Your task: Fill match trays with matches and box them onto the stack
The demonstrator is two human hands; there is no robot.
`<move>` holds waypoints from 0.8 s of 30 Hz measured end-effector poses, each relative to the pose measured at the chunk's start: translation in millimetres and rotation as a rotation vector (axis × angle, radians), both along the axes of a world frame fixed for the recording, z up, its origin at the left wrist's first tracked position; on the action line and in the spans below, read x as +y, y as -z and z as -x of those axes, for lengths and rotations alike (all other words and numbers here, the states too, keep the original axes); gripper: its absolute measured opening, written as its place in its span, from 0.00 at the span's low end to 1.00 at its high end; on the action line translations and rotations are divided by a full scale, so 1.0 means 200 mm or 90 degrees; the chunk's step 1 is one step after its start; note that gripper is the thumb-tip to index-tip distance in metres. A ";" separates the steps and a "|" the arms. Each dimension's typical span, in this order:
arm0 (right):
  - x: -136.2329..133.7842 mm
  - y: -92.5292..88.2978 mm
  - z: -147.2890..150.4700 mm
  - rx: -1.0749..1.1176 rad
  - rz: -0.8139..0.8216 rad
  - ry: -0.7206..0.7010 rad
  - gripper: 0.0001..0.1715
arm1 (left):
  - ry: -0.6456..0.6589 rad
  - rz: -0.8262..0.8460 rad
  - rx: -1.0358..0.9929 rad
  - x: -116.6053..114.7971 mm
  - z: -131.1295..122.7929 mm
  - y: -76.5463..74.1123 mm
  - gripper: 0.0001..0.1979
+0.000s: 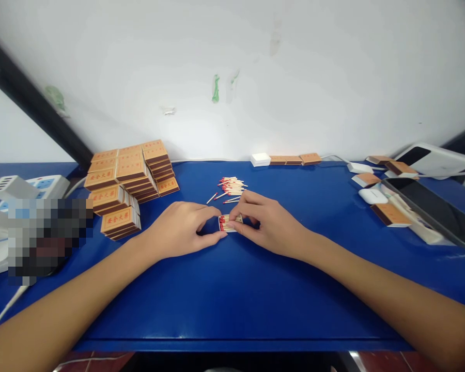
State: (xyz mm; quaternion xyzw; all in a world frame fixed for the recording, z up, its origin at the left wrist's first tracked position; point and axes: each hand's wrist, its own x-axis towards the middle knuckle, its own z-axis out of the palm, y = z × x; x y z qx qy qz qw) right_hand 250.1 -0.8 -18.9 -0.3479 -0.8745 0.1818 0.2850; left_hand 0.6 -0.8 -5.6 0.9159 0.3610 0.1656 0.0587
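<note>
A small white matchbox tray (228, 230) lies on the blue table with red-tipped matches (223, 222) inside, their heads toward the left. My left hand (182, 227) grips the tray's left end between thumb and forefinger. Over the right part of the tray, my right hand (269, 225) is closed in a pinch, its fingertips down at the matches and hiding some of them. Just behind the tray is a loose heap of matches (231, 186), with a single match (212, 198) lying at its left.
Stacked matchboxes (129, 170) stand at the left. Beyond them are a white power strip (48, 186) and a pixelated dark area. A white box (260, 159) and matchboxes (287, 160) line the wall. At right lie a phone (434, 209), an earbud case (372, 196) and more matchboxes (390, 214).
</note>
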 end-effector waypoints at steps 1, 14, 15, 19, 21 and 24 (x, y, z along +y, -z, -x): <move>0.00 0.00 0.00 0.000 0.004 -0.011 0.05 | 0.000 0.001 0.002 0.00 0.00 0.00 0.15; 0.00 0.00 -0.01 0.007 -0.023 -0.021 0.05 | -0.009 0.001 0.005 0.00 0.00 0.00 0.15; 0.01 0.00 -0.01 0.008 -0.027 -0.017 0.06 | -0.009 0.001 0.008 0.00 0.00 0.00 0.15; 0.02 0.00 -0.01 0.011 -0.049 0.001 0.07 | -0.007 -0.006 0.005 0.00 0.00 0.01 0.16; 0.03 0.01 -0.02 0.010 -0.055 -0.008 0.08 | -0.008 -0.007 0.003 0.01 0.00 0.01 0.16; 0.03 0.02 -0.02 0.007 -0.062 -0.023 0.10 | -0.008 -0.002 0.008 0.01 0.00 0.01 0.16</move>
